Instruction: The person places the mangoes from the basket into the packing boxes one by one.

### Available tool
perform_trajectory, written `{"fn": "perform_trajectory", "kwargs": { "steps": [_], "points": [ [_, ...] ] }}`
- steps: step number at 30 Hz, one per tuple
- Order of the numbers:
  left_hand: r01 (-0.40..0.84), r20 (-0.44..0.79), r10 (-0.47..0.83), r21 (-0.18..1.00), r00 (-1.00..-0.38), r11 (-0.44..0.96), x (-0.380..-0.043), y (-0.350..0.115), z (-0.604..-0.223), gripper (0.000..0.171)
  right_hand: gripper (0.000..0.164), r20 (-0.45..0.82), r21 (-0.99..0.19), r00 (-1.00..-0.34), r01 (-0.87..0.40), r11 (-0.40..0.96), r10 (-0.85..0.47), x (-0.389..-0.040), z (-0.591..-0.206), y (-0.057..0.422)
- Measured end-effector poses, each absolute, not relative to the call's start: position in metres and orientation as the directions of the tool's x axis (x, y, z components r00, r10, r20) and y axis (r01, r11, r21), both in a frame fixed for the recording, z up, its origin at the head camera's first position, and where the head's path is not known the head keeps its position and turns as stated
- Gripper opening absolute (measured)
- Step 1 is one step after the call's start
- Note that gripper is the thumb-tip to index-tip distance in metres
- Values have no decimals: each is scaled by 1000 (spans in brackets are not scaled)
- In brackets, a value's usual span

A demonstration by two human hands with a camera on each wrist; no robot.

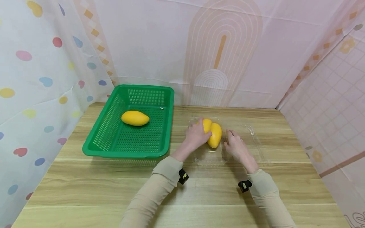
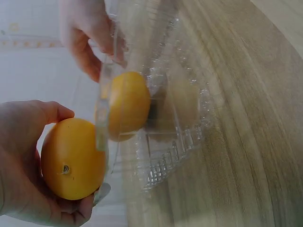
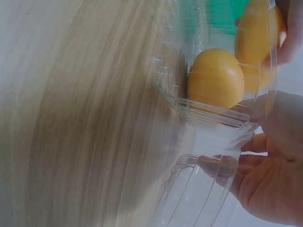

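My left hand (image 1: 196, 134) grips a yellow mango (image 2: 73, 158), fingers and thumb wrapped round its sides. It holds the mango over a clear plastic clamshell box (image 1: 209, 161). Inside the box lies a second mango (image 1: 215, 136), right beside the held one. My right hand (image 1: 236, 147) is at the box's right edge, where the clear lid (image 1: 258, 144) folds out flat to the right. In the right wrist view its loosely bent fingers (image 3: 220, 165) show through the plastic near the hinge; whether they press on it is unclear.
A green plastic basket (image 1: 170, 126) stands left of the box, with another mango (image 1: 135, 118) lying in it. The wooden table (image 1: 205, 202) runs back to a patterned curtain (image 1: 159, 41). More curtain hangs at both sides.
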State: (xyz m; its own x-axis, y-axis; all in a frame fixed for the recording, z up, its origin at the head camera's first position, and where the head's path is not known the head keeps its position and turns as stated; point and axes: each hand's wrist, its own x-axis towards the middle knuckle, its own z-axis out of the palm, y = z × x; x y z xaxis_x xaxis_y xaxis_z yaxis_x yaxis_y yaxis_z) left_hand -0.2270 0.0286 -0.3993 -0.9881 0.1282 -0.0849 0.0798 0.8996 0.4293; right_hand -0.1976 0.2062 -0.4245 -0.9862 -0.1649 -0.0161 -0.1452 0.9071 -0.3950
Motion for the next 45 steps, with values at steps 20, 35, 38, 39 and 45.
{"fn": "perform_trajectory", "kwargs": {
  "steps": [20, 35, 38, 39, 45],
  "points": [
    [103, 75, 93, 134, -993, 986, -234, 39, -426, 69, 60, -6, -393, -983, -166, 904, -183, -198, -425, 205],
    [108, 32, 106, 67, -994, 992, -238, 37, -434, 68, 60, -11, -392, -984, -162, 906, -181, -197, -424, 206],
    [128, 79, 122, 76, -989, 989, -237, 36, -436, 61, 60, -12, -393, -983, -162, 905, -181, -197, -425, 206],
    [138, 100, 129, 81, -986, 987, -237, 35, -436, 58, 60, -13, -393, -983, -163, 905, -182, -197, -425, 206],
    [190, 188, 169, 99, -967, 977, -235, 33, -437, 43, 61, -34, -414, -984, -146, 899, -175, -198, -424, 206]
  ]
}}
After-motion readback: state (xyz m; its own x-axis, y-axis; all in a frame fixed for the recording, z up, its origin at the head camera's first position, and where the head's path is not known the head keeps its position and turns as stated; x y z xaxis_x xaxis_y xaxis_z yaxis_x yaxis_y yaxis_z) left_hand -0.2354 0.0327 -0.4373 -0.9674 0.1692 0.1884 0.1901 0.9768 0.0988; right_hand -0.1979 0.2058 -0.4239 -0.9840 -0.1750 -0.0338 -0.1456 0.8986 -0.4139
